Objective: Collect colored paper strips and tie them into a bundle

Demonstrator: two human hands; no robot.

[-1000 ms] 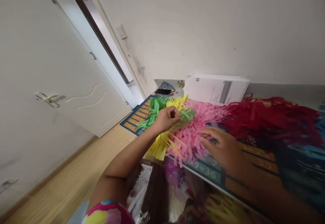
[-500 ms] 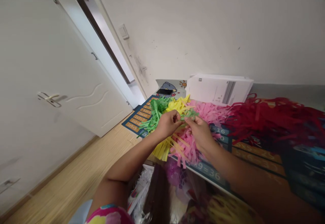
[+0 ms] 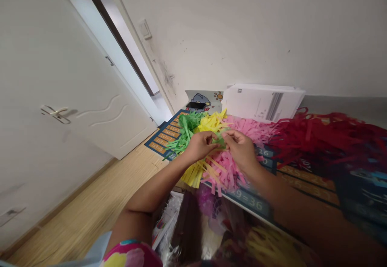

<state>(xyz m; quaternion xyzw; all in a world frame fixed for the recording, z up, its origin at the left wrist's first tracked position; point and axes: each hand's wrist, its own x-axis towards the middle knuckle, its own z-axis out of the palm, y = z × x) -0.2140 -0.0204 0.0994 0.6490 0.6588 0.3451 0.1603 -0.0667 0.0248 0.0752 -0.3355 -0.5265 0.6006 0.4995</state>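
My left hand (image 3: 202, 145) and my right hand (image 3: 240, 146) meet over the paper fringe, fingertips pinched. Between them stretches a light green piece of tissue paper (image 3: 219, 138), gripped by both hands. Under and around the hands lie tissue-paper tassels: a green tassel (image 3: 186, 129) at the left, a yellow tassel (image 3: 211, 121) beside it, and a pink tassel (image 3: 225, 170) below and to the right. Red tassels (image 3: 320, 138) are heaped farther right. What the fingertips press on is partly hidden by the fingers.
A dark table mat (image 3: 160, 140) printed with multiplication sums covers the table. At the back are a black phone (image 3: 196, 105) and a white box (image 3: 260, 101) against the wall. Below the table edge sit plastic-wrapped items (image 3: 169, 226). A white door (image 3: 75, 81) stands at the left.
My right hand has shifted slightly right, away from my left. The light green tissue between them shows wider. The view has tilted a little.
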